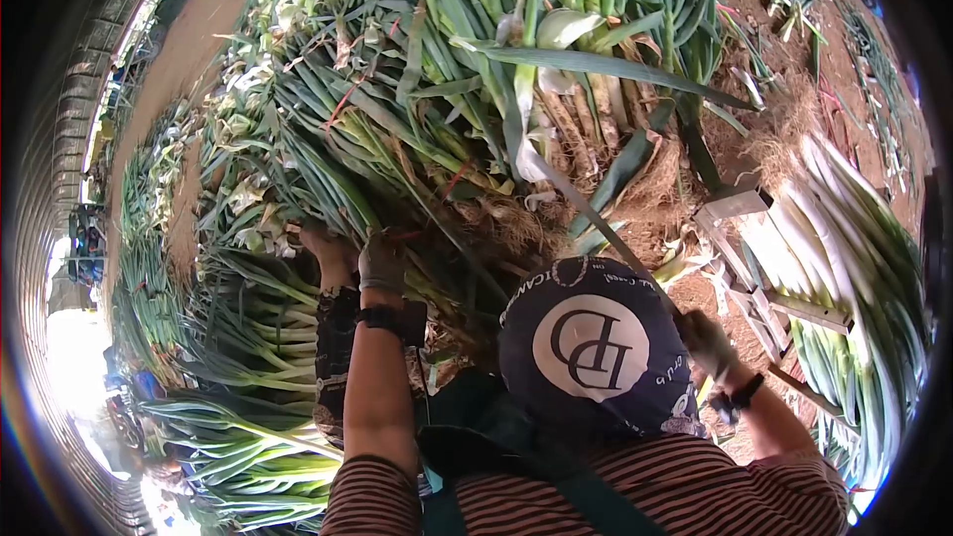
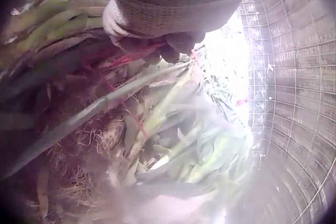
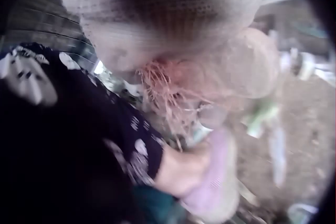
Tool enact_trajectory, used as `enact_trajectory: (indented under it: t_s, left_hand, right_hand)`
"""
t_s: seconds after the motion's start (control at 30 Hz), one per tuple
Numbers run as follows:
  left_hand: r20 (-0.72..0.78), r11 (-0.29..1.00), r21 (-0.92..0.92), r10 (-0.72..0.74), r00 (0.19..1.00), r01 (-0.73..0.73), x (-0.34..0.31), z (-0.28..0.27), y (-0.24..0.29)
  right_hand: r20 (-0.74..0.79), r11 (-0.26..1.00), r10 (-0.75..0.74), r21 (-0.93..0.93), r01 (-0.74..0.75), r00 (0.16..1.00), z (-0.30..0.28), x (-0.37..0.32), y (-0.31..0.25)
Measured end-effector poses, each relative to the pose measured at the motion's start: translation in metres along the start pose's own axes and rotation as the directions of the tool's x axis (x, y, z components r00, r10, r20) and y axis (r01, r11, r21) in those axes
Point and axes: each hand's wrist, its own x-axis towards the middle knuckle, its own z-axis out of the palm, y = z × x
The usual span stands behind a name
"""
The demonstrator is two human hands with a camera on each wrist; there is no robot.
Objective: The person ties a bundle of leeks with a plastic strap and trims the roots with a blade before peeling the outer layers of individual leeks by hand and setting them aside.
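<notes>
Gripping a red string [image 2: 131, 56] with the left hand [image 1: 380, 268], in a pale glove, with fingers curled well in. Held low at the edge of a big pile of leeks [image 1: 342, 174], left of the middle in the head view. Lying on a slant there, running long from upper left to lower right, with green tips to the upper left and hairy ends to the lower right.

Pinching thin roots [image 3: 160, 85] with the right hand [image 1: 707, 345], also in a pale glove, with fingers bent. Dangling down from the glove, near a pink shoe [image 3: 215, 182] and dark printed trousers [image 3: 84, 129]. Too blurry to tell what else is in that hand. Stretching from beside it up to the left, to the pile: one long dull strip [image 1: 606, 228]. Cannot tell if held or not.

Far to the right, beside a metal frame [image 1: 733, 203]: clean white leeks [image 1: 824, 238], lying long and nearly up and down, with white ends at the top and green ends at the bottom.
</notes>
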Motion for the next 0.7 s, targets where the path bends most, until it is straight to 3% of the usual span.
enact_trajectory:
  t_s: [0.03, 0.1, 0.17, 0.2, 0.3, 0.4, 0.47, 0.53, 0.57, 0.63, 0.7]
  left_hand:
    - [0.179, 0.987, 0.099, 0.109, 0.978, -0.128, 0.019, -0.041, -0.018]
    - [0.249, 0.992, 0.064, 0.088, 0.964, -0.107, 0.021, -0.062, -0.020]
    - [0.072, 0.961, -0.214, -0.164, 0.984, 0.176, -0.001, -0.038, 0.001]
    - [0.011, 0.937, -0.284, -0.210, 0.978, 0.205, -0.007, -0.029, 0.004]
    - [-0.065, 0.940, -0.317, -0.156, 0.986, 0.128, -0.013, -0.017, 0.000]
    - [-0.080, 0.951, -0.301, -0.101, 0.992, 0.072, -0.019, -0.012, -0.009]
    - [-0.062, 0.967, -0.249, -0.061, 0.996, 0.044, -0.022, -0.014, -0.015]
    - [-0.075, 0.962, -0.272, -0.044, 0.996, 0.022, -0.027, -0.005, -0.014]
    - [-0.113, 0.929, -0.367, -0.085, 0.990, 0.038, -0.031, 0.000, -0.013]
    - [-0.201, 0.941, -0.339, -0.098, 0.975, 0.024, -0.035, 0.008, -0.005]
    - [-0.255, 0.920, -0.391, -0.132, 0.958, 0.023, -0.045, 0.009, -0.004]
  right_hand:
    - [0.079, 0.999, 0.017, 0.049, -0.021, 0.997, -0.006, 0.019, -0.048]
    - [0.173, 0.977, -0.129, -0.144, 0.155, 0.977, -0.011, 0.059, -0.096]
    - [0.321, 0.912, -0.176, -0.303, 0.277, 0.931, -0.010, 0.093, -0.132]
    - [0.400, 0.869, -0.184, -0.360, 0.339, 0.898, -0.006, 0.110, -0.138]
    - [0.466, 0.817, -0.029, -0.498, 0.289, 0.884, 0.011, 0.136, -0.176]
    - [0.502, 0.862, 0.204, -0.499, 0.090, 0.840, 0.029, 0.155, -0.200]
    - [0.536, 0.840, 0.179, -0.520, 0.156, 0.825, 0.048, 0.174, -0.199]
    - [0.481, 0.744, -0.065, -0.561, 0.363, 0.875, 0.066, 0.181, -0.193]
    - [0.469, 0.765, -0.018, -0.562, 0.314, 0.883, 0.064, 0.181, -0.188]
    - [0.453, 0.797, 0.076, -0.563, 0.219, 0.888, 0.057, 0.169, -0.196]
    - [0.481, 0.792, 0.048, -0.553, 0.260, 0.876, 0.056, 0.166, -0.183]
